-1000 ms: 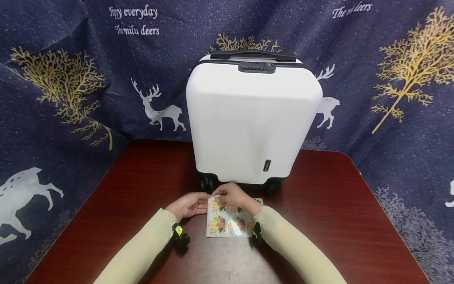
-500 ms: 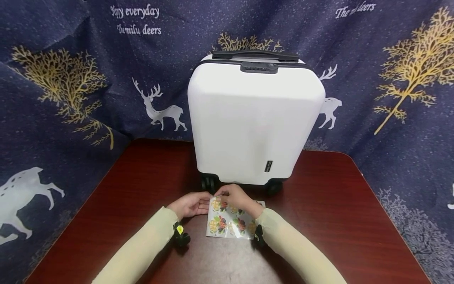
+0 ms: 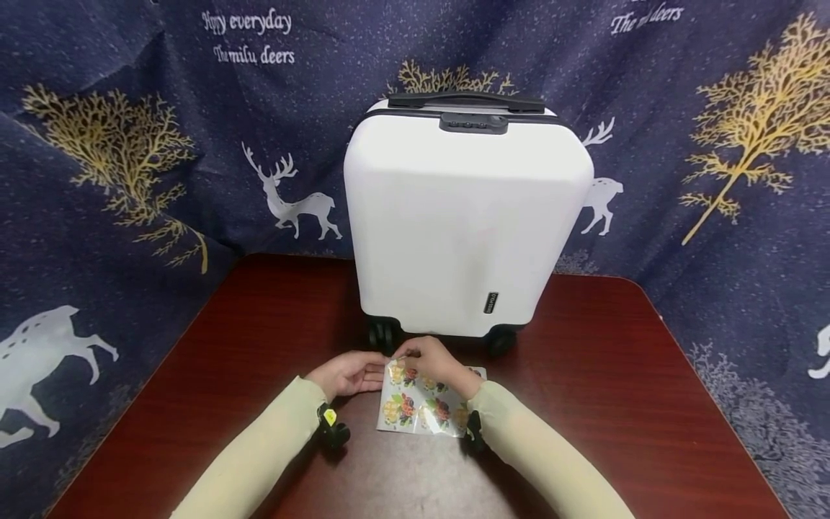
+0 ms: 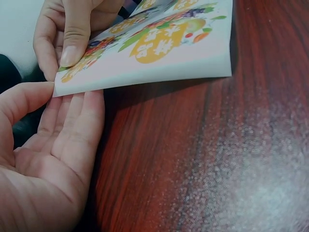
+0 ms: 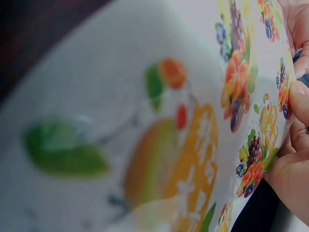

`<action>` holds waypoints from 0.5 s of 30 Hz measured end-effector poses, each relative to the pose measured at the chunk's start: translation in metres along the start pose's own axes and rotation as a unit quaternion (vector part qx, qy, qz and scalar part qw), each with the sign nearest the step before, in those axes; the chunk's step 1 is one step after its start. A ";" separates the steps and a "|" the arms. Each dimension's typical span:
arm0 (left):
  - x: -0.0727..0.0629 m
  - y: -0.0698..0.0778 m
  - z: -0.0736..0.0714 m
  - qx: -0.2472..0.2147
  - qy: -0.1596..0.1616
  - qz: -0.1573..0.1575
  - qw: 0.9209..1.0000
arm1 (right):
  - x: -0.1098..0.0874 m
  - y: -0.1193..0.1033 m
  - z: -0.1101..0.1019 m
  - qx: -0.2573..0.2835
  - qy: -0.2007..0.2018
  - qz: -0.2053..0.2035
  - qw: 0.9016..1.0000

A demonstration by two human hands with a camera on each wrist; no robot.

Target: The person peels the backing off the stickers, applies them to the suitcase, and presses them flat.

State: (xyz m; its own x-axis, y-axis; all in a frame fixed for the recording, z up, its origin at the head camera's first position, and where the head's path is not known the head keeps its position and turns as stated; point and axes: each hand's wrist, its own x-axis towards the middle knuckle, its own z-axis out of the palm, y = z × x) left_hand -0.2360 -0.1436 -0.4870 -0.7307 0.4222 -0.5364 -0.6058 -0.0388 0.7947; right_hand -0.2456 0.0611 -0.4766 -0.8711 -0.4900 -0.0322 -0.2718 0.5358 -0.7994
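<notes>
A glossy white sticker sheet point(image 3: 415, 412), printed with rows of fruit clusters and orange patches with white lettering, lies between the hands in the head view. At its far left corner the left hand point(image 3: 350, 373) has its thumb tip on the corner and its other fingers underneath, as the left wrist view shows. My right hand point(image 3: 433, 358) reaches across the sheet and pinches it beside the same corner, thumb on the printed face. In the left wrist view the near edge of the sheet point(image 4: 193, 60) stands off the table. The right forearm hides part of its right side.
A white suitcase point(image 3: 473, 223) with black wheels stands upright right behind the hands. Underneath is a dark red wooden table point(image 3: 596, 404). A navy cloth point(image 3: 279, 115) with deer and golden trees hangs behind it.
Both hands keep their hold at the same corner. The sheet has turned very slightly, and the head view has shifted a little.
</notes>
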 end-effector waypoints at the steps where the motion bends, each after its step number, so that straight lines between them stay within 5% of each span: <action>1: 0.000 0.000 0.000 -0.001 -0.002 0.000 1.000 | 0.000 0.000 0.000 0.001 0.000 -0.001 1.000; 15: 0.001 0.000 -0.002 -0.016 0.011 -0.005 1.000 | 0.001 -0.005 -0.001 -0.001 0.004 0.015 1.000</action>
State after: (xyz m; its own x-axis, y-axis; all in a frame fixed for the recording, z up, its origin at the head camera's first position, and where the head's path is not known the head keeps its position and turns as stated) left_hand -0.2376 -0.1444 -0.4879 -0.7307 0.4036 -0.5506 -0.6227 -0.0635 0.7799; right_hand -0.2450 0.0583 -0.4721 -0.8822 -0.4681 -0.0511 -0.2468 0.5520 -0.7965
